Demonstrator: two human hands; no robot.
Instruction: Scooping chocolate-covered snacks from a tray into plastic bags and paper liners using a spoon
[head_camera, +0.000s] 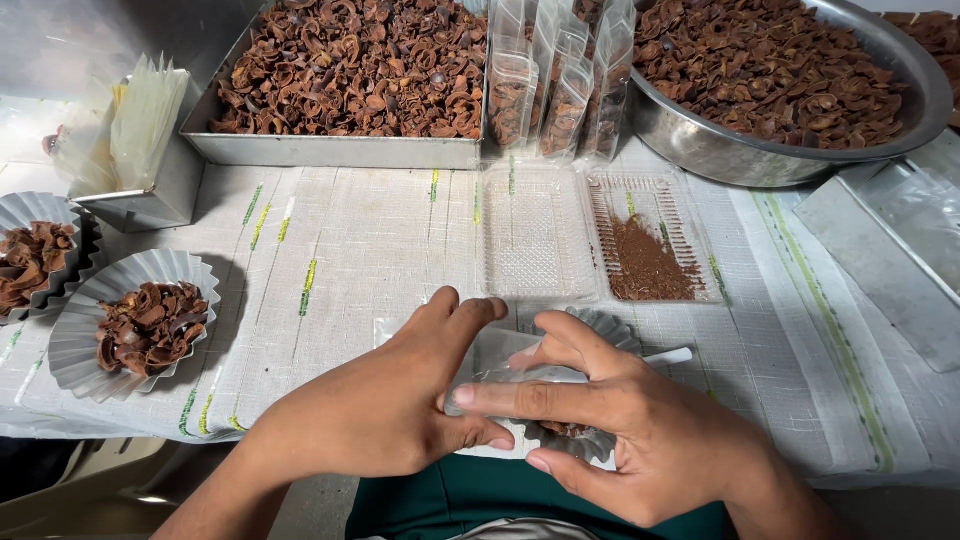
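Clear plastic pouch (510, 375) sits pinched between our left hand (400, 400) and right hand (610, 430) over a fluted foil cup (590, 440) at the table edge — filled pouches (560, 90) stand behind, two heaped cups (140, 325) wait.

Woven white table cover (380, 230) — green-striped, evenly lit

I see a clear pouch (520, 372) lying flat over a fluted foil cup (590, 440) at the table's near edge.
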